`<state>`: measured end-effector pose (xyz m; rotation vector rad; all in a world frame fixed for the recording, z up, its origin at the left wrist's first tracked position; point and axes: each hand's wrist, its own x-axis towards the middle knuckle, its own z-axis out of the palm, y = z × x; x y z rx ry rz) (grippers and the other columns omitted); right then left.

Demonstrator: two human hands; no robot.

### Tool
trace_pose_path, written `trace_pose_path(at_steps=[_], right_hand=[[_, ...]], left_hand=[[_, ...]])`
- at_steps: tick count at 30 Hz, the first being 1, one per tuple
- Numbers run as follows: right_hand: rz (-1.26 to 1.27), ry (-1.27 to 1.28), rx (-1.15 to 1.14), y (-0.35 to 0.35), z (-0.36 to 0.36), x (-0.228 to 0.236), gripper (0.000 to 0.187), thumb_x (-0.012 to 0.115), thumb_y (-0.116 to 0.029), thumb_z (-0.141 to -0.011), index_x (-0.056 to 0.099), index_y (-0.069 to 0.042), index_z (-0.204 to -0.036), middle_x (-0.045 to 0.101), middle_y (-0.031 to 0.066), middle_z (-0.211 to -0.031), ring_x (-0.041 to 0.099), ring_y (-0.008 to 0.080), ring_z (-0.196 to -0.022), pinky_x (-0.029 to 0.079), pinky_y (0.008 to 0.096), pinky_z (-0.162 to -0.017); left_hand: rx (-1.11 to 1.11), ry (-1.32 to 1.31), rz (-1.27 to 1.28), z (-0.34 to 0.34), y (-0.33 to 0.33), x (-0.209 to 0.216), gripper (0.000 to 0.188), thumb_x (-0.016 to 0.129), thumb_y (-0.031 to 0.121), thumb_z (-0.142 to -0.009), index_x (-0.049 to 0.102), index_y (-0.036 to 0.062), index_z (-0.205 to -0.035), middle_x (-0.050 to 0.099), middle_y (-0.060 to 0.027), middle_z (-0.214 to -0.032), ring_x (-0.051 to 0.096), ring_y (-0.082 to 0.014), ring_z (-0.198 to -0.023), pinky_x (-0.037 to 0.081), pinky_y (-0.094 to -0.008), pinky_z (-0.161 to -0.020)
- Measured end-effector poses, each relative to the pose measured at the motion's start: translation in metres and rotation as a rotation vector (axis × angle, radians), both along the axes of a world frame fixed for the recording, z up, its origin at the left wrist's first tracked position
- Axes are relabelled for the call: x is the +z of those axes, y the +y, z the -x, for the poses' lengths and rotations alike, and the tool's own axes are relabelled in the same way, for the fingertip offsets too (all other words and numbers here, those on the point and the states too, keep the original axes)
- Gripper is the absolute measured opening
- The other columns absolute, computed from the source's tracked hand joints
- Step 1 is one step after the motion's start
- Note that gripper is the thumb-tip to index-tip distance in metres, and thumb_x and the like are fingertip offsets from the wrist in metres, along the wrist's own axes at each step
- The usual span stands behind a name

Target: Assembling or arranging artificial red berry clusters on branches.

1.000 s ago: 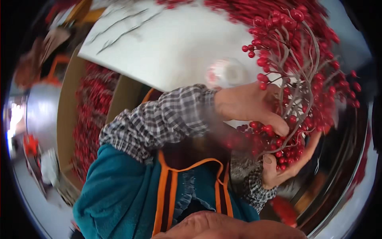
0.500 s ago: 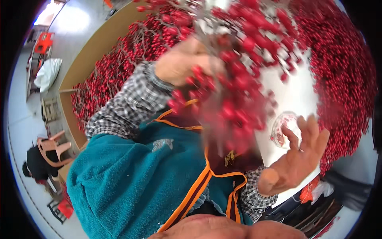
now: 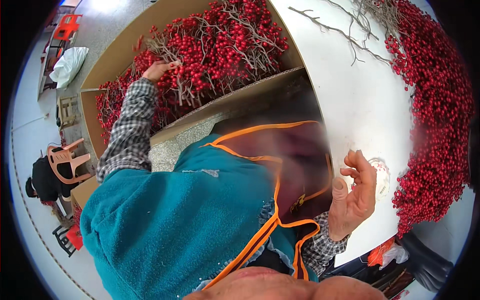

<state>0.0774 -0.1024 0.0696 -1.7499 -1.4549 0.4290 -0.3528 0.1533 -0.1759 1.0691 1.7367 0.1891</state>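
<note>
Well, berry branches [image 3: 217, 50]: under your left hand [image 3: 157, 71], its grip unclear.
Right hand [image 3: 354, 199]: empty, half-curled, well apart.

A white table [image 3: 355, 100] carried a heap of red berry stems [image 3: 437, 120] along its right side. Bare twigs [image 3: 331, 28] lay toward its far end; a round, red-patterned object [image 3: 382, 180] sat left of the heap.

The left hand [image 3: 159, 71] touches red-berried branches [image 3: 215, 52] piled inside a cardboard box [image 3: 120, 57], while the right hand [image 3: 354, 197], its fingers loosely curled, is beside a round patterned dish [image 3: 383, 175] on a white table [image 3: 345, 105] bearing more berries [image 3: 437, 120].
</note>
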Motion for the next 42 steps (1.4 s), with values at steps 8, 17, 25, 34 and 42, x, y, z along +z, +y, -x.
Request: trace_pose_path(at_steps=[8,17,25,34,42], right_hand=[[0.066,-0.036,0.07,-0.01,-0.011,-0.006,0.042,0.075,-0.018,-0.083,0.061,-0.001,-0.119,0.067,0.0135,-0.108,0.064,0.0232,-0.093,0.051,0.0305,-0.074],[0.108,-0.036,0.074,-0.02,-0.026,-0.01,0.039,0.074,-0.013,-0.082,0.062,0.0,-0.117,0.067,0.0146,-0.105,0.066,0.0243,-0.091,0.052,0.0314,-0.075],[-0.027,0.0,0.085,-0.032,-0.005,0.031,0.035,0.076,-0.012,-0.079,0.064,0.0,-0.11,0.066,0.0141,-0.096,0.065,0.03,-0.081,0.054,0.0346,-0.068],[-0.227,0.196,0.318,-0.015,0.012,0.08,0.032,0.068,0.001,-0.078,0.066,0.0,-0.11,0.067,0.0101,-0.083,0.063,0.0176,-0.066,0.048,0.0261,-0.059],[-0.3,0.235,0.599,0.022,0.025,0.078,0.029,0.069,-0.001,-0.079,0.065,0.0,-0.108,0.066,0.0102,-0.081,0.064,0.0183,-0.065,0.049,0.0271,-0.058]], left_hand=[[0.036,0.035,-0.12,-0.024,-0.011,0.006,0.083,0.067,0.05,-0.086,0.044,-0.0129,-0.134,0.05,-0.0284,-0.135,0.046,-0.0336,-0.129,0.036,-0.047,-0.106],[0.04,0.273,-0.949,-0.017,-0.047,0.035,0.056,0.057,0.042,-0.095,0.052,0.0021,-0.134,0.062,-0.019,-0.119,0.06,-0.0288,-0.108,0.047,-0.0395,-0.093],[-0.45,0.496,-1.066,-0.036,-0.037,0.009,0.064,0.058,0.045,-0.094,0.04,0.0083,-0.144,0.021,-0.034,-0.15,0.024,-0.0464,-0.14,0.029,-0.049,-0.112],[-0.301,0.742,-0.941,0.021,0.022,0.04,0.074,0.067,0.047,-0.086,0.043,-0.0003,-0.137,0.055,-0.0257,-0.127,0.052,-0.0406,-0.118,0.042,-0.0464,-0.1],[-0.351,0.299,-1.281,-0.08,0.006,0.143,0.046,0.067,0.029,-0.09,0.056,-0.0005,-0.123,0.061,-0.0217,-0.116,0.059,-0.036,-0.105,0.048,-0.0441,-0.09]])
